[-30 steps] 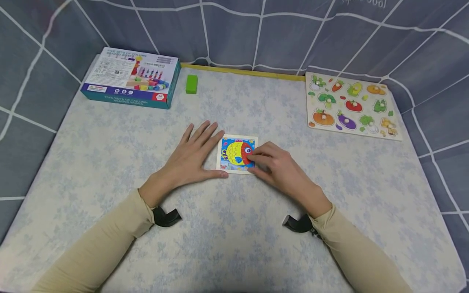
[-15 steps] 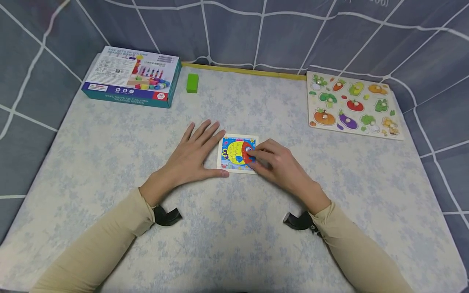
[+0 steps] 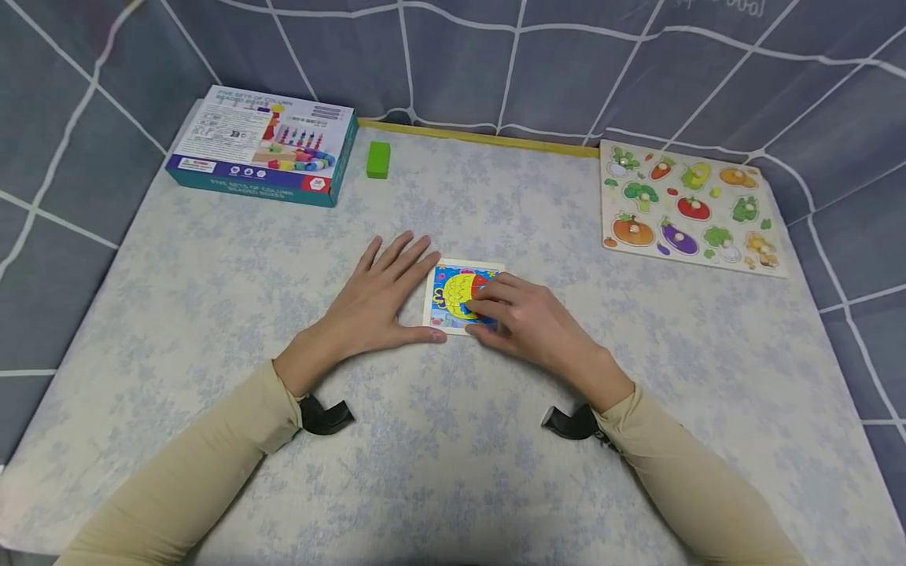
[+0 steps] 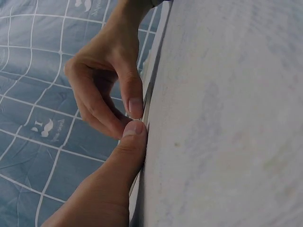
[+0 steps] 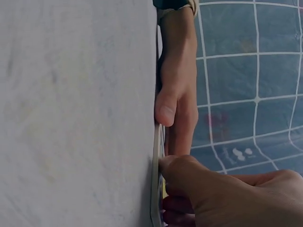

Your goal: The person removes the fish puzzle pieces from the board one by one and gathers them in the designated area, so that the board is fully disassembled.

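A small square fish jigsaw puzzle (image 3: 456, 289) with a pale frame lies mid-table, showing a yellow body and a red head. My left hand (image 3: 362, 308) rests flat at its left side, fingers spread and thumb along the lower left corner. Bent over the right part is my right hand (image 3: 532, 321), hiding the fish's eye. Its fingertips are at the blue fin and its thumb is by the lower edge; I cannot tell if a piece is pinched. The right wrist view shows the puzzle's frame edge-on (image 5: 155, 189), under both hands.
A bead toy box (image 3: 262, 148) lies at the back left, with a green block (image 3: 378, 160) beside it. At the back right is a vegetable peg puzzle board (image 3: 697, 206). A grey checked cloth (image 3: 460, 67) stands behind the table.
My right hand has shifted left over the fish puzzle, its fingertips going from the red head and eye to the blue fin. My left hand stays at the puzzle's left side.
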